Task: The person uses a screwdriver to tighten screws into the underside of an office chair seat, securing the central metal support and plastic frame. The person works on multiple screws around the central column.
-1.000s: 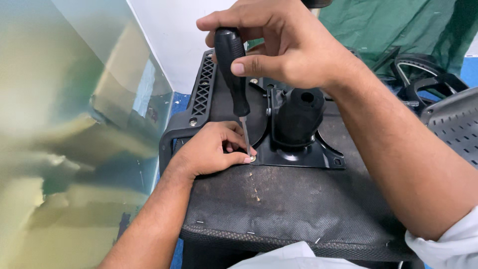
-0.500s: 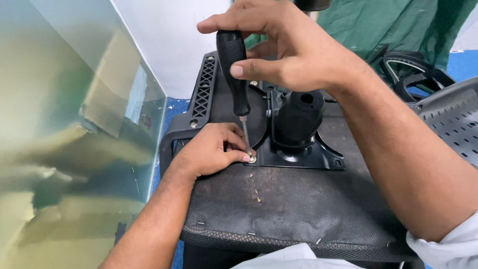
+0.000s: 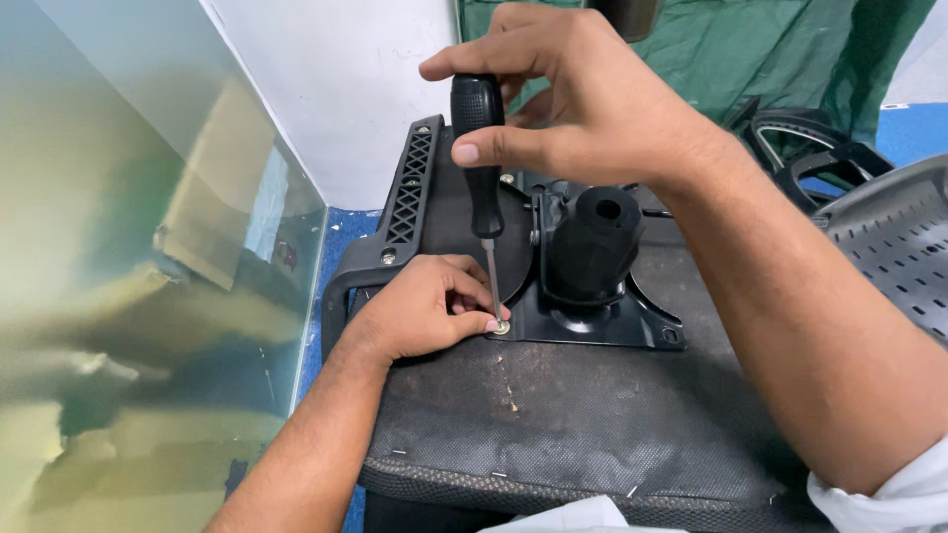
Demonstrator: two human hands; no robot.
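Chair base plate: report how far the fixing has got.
Done: the black mounting plate lies on the upturned seat underside. In hand: the right hand holds a screwdriver upright on the near-left screw, which the left hand steadies. Left: the near-right corner hole looks empty.

Black post crowds the screw; fabric in front lies open.

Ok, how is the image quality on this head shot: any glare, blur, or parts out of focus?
Head view: even, soft light, no harsh shadows. The frosted glass panel on the left is a hazy, smeared reflection. The right hand gripping the black-handled screwdriver is sharp, as are the left hand and the silver screw with washer. The black perforated plastic chair back looks slightly soft.
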